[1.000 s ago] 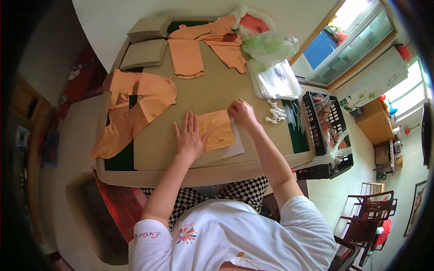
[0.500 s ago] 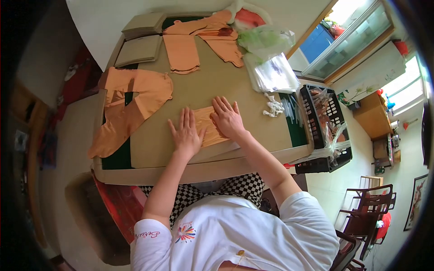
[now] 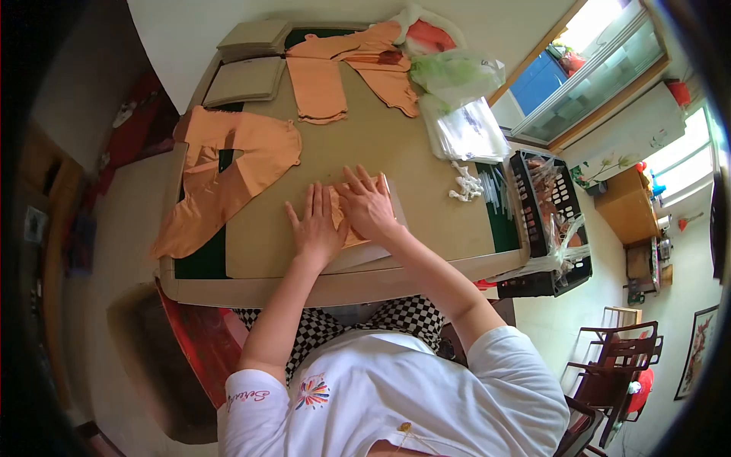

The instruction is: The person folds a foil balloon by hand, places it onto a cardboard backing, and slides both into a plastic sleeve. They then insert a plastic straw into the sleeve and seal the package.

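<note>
The desk (image 3: 426,221) carries, at far left, two stacks of sheets (image 3: 242,80), one behind the other. Large flat foils (image 3: 263,164) lie at left, others (image 3: 318,87) behind centre. Right: plastic bags (image 3: 476,129), ribbons (image 3: 466,185) before them, straws (image 3: 495,190) beside. A crate (image 3: 542,198) stands beyond the right edge.

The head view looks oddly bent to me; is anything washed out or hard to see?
In the head view, the table's near edge bows and the corners go black; the window is blown out; glare whitens the clear bags; the dim left side hides detail.
</note>
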`<state>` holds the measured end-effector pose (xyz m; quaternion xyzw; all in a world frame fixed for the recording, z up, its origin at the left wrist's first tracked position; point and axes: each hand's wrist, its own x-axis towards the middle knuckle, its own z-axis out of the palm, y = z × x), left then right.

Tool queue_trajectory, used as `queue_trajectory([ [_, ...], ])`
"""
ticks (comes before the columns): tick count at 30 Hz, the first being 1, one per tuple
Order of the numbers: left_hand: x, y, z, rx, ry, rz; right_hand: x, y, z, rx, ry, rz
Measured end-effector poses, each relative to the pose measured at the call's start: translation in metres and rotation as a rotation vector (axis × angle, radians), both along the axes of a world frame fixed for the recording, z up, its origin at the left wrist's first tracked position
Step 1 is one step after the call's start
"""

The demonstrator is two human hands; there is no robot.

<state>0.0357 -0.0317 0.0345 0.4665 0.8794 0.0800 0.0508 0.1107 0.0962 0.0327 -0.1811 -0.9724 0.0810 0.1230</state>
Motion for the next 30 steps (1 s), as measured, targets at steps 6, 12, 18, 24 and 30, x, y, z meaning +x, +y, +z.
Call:
queue_trajectory([
  [6,-0.001,-0.001,-0.006,0.09,0.006,-0.004,0.044,0.048,0.006,0.078,-0.079,-0.194],
  [12,-0.001,-0.001,-0.005,0.109,-0.006,-0.003,0.045,0.084,0.003,-0.202,0.107,-0.203],
  [18,-0.002,-0.003,-0.01,0.148,0.021,-0.008,0.027,0.093,0.013,-0.541,0.046,-0.352],
  [24,-0.001,-0.005,-0.004,0.14,-0.033,0.018,0.069,0.139,0.022,-0.392,-0.058,-0.338],
  [30,-0.002,-0.002,-0.008,0.158,-0.048,0.016,0.117,0.163,0.125,-0.077,0.236,-0.537],
])
